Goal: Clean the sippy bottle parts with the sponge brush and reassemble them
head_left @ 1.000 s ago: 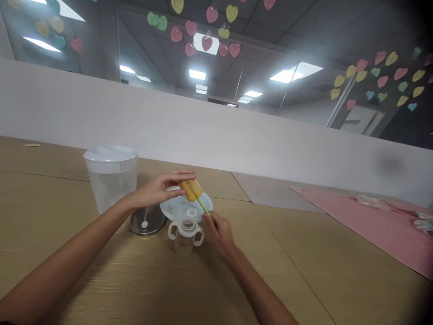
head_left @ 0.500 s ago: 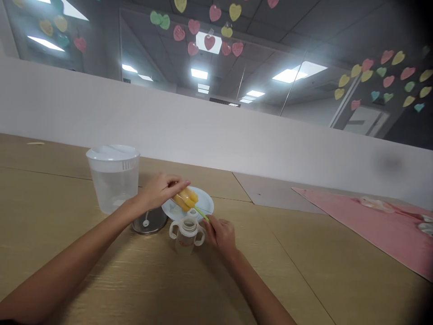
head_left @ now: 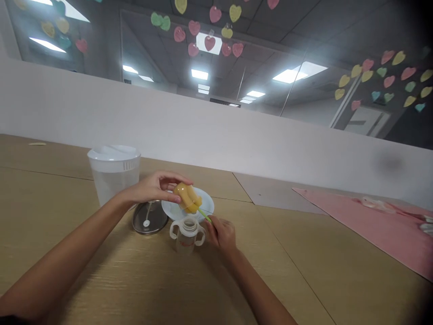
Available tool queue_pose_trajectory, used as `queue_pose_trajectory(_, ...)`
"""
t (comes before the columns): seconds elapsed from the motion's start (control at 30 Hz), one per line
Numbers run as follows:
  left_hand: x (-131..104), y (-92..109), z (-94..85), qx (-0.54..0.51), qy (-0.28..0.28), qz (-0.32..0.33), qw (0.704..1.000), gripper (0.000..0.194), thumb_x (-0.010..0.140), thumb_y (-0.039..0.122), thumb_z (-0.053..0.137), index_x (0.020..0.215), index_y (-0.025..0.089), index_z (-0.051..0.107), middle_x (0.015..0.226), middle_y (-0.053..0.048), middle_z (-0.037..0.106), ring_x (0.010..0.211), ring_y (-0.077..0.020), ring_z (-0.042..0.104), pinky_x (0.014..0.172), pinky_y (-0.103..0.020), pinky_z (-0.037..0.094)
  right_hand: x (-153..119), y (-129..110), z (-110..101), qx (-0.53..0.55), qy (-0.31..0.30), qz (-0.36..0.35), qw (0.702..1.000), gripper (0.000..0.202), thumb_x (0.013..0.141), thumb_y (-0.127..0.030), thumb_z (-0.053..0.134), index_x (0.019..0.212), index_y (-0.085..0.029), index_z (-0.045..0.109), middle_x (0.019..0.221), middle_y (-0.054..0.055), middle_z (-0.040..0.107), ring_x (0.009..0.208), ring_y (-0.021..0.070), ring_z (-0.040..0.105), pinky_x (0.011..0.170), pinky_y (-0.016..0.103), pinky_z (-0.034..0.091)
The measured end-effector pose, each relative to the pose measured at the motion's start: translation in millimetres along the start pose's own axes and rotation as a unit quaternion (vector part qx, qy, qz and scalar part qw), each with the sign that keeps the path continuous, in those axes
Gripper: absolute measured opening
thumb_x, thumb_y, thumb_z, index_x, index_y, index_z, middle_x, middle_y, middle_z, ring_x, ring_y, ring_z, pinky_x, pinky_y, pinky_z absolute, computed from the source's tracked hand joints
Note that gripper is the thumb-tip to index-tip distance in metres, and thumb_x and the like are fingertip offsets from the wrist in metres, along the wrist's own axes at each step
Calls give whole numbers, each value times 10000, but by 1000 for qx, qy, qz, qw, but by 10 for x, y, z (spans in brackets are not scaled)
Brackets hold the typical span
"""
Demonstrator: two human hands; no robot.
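A yellow sponge head on a thin green handle is held over a white plate. My right hand is closed round the handle's lower end. Fingers and thumb of my left hand hold the yellow sponge head from its left side. Just below the sponge stands a clear two-handled bottle with an open top and red print. Left of the bottle lies a round metal tray with a small white part and thin tube in it.
A clear bucket with a white lid stands behind my left forearm. On the right lies a pink cloth with a clear plastic item on it. A low white wall runs along the back of the table.
My left hand's grip on the sponge has shifted, with its fingers now more spread and more of the yellow head showing. My right hand has hardly moved.
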State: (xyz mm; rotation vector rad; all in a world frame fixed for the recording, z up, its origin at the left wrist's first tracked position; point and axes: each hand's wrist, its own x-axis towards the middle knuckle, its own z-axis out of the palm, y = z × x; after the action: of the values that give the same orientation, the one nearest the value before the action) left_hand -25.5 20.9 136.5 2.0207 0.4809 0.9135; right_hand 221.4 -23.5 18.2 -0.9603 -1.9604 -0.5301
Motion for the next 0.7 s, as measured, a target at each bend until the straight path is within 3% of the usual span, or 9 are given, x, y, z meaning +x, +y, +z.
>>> queue_pose_trajectory(0.1,21,-25,55,90,34,-68,993,350,781,465,615,960,169,670,752,-30,650,582,-127,589,511,-227,479,-8,4,16,-7,-1,-6,1000,374,966,-290,333,748,-158,606,485,-4,535,428,90,445,477,223,283)
queue_pose_trajectory(0.17,41,-50,94,118,30,-89,989,416,838,527,502,878,149,672,671,-16,610,490,-102,530,454,-213,436,-14,4,24,-8,1,-8,1000,375,967,-293,331,748,-158,605,477,-7,528,420,89,436,474,226,278)
queue_pose_trajectory(0.27,56,-66,129,95,9,-72,993,448,859,535,454,929,151,674,751,-41,641,606,-142,585,516,-231,482,-20,3,20,-1,3,-2,1000,367,966,-286,331,766,-155,609,492,1,546,438,91,455,482,220,294)
queue_pose_trajectory(0.37,33,-36,118,52,0,-38,998,379,808,442,584,1103,211,641,1096,-75,642,962,-223,604,744,-283,531,-22,5,7,5,11,-9,1000,352,962,-278,345,770,-149,612,503,9,562,447,95,465,489,219,311)
queue_pose_trajectory(0.47,-8,8,86,-7,-46,-1,999,541,752,319,676,1269,276,522,1249,-74,567,1120,-238,545,868,-319,506,-28,6,0,17,8,-9,1000,342,959,-276,354,783,-144,616,511,13,568,450,98,470,495,219,329)
queue_pose_trajectory(0.57,-26,37,72,-22,-69,36,997,571,716,281,711,1253,242,519,1220,-92,568,1105,-239,549,860,-319,507,-32,1,-3,29,-3,8,1000,352,961,-285,339,807,-145,624,526,18,573,470,103,487,505,218,342)
queue_pose_trajectory(0.7,4,38,64,109,-5,-22,994,357,759,428,646,1010,174,645,887,-52,653,780,-172,604,614,-235,497,-27,-10,6,31,-11,13,999,367,961,-295,337,781,-149,622,512,10,550,469,98,472,500,214,331)
